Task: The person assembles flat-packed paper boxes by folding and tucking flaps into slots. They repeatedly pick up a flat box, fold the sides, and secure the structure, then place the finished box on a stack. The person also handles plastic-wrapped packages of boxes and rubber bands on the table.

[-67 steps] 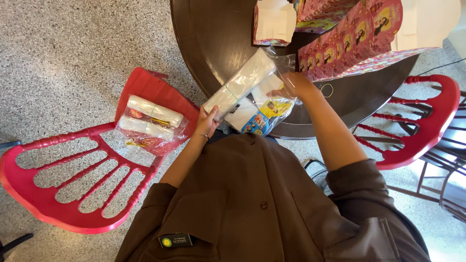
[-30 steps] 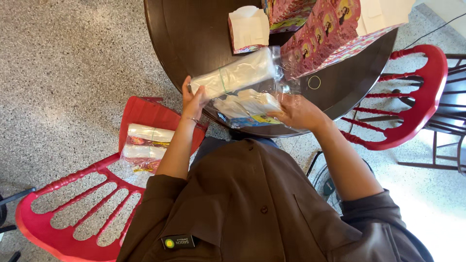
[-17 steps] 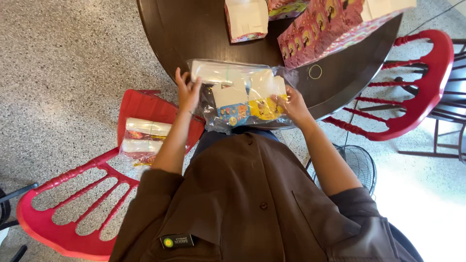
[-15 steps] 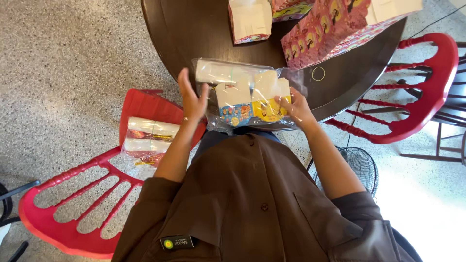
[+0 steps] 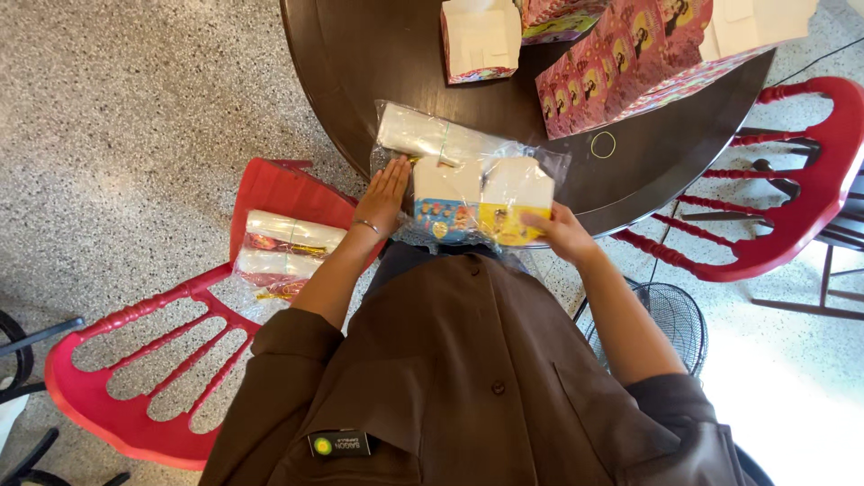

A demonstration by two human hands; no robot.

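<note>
Between the flat open left hand [image 5: 385,192] and gripping right hand [image 5: 558,231] lies the plastic packet [image 5: 468,184].

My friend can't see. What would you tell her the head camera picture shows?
Seen from above, a person's left hand and right hand press a clear bag of white rolls and small colourful boxes flat on a round dark table. A second bag lies on a red chair at their left.

Dark round wooden table [image 5: 378,63] at 12 o'clock — open pink printed carton [image 5: 480,40] on it, fanned stack of flat pink cartons [image 5: 630,63] at 1, yellow rubber band [image 5: 603,145] beside. Red plastic slatted chair [image 5: 135,360] at 8 carrying a clear wrapped bundle [image 5: 283,256] — second red chair [image 5: 792,207] at 3, small floor fan [image 5: 661,315] at 4.
</note>
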